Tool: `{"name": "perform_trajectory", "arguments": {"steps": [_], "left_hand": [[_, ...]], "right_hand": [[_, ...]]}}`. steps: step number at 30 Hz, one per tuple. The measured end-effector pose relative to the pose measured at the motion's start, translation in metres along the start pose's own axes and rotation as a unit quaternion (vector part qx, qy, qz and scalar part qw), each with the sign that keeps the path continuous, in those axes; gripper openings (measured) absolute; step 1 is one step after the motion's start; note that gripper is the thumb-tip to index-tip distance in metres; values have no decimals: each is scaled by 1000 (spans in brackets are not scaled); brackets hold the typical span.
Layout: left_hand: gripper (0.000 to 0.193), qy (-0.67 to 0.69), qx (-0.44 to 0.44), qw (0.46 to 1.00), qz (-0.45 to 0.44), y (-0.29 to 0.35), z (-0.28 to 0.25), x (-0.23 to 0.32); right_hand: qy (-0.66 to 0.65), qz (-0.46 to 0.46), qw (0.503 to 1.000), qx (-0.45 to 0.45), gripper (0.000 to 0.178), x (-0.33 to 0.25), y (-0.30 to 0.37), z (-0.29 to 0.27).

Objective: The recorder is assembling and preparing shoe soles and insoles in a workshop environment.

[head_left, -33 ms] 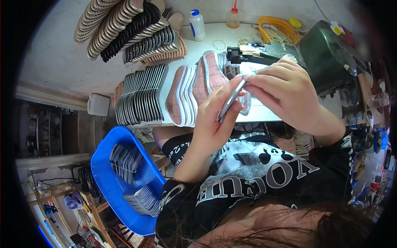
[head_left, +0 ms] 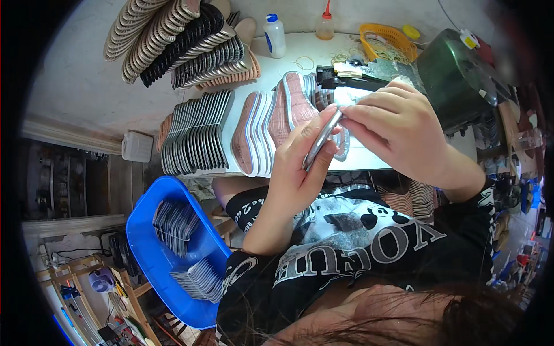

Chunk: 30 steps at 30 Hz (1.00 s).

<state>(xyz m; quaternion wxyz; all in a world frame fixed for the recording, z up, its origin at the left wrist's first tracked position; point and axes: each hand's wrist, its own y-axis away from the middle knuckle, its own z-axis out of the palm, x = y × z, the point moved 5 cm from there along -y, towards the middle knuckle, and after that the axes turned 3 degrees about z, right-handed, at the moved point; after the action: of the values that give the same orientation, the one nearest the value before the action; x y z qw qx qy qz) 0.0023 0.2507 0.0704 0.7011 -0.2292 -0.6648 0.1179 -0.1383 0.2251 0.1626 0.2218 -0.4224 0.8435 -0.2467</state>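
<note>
Above the table's near edge, my left hand [head_left: 297, 167] grips a thin, silver-edged shoe insole [head_left: 323, 140], seen nearly edge-on and tilted. Thumb and fingers press on it from both sides. My right hand [head_left: 404, 127] pinches its upper end between thumb and fingertips, the other fingers curled. Just beyond my left hand, pinkish-brown insoles with white edges [head_left: 246, 134] lie in overlapping rows. Left of them stands a banded stack of dark, silver-edged insoles [head_left: 196, 135]. Part of the row behind my hands is hidden.
More insole stacks [head_left: 193, 60] rise at the far left. A white bottle with a blue cap [head_left: 276, 39], a red-nozzled bottle [head_left: 325, 29] and a yellow basket [head_left: 398, 36] with rubber bands line the back. A dark green machine [head_left: 450, 75] stands right. A blue tub [head_left: 141, 245] holds insole bundles.
</note>
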Motion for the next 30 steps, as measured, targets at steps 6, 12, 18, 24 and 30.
{"name": "perform_trajectory", "arguments": {"steps": [6,12,18,24,30], "left_hand": [[45,-174,-3,983,53,0,-1,9],[44,-33,54,998,-25,10,-1,-8],[41,111,100,986,-73,12,-13,-13],[78,-197,26,972,123,6,-6,3],[81,-256,-2,955,148,8,-5,25]], "right_hand": [[47,-35,996,-66,18,-1,-9,10],[-171,90,979,-61,11,19,-10,29],[-512,261,818,-40,10,48,5,42],[-666,372,621,-180,27,22,28,57],[-714,405,544,-174,18,20,34,40]]}}
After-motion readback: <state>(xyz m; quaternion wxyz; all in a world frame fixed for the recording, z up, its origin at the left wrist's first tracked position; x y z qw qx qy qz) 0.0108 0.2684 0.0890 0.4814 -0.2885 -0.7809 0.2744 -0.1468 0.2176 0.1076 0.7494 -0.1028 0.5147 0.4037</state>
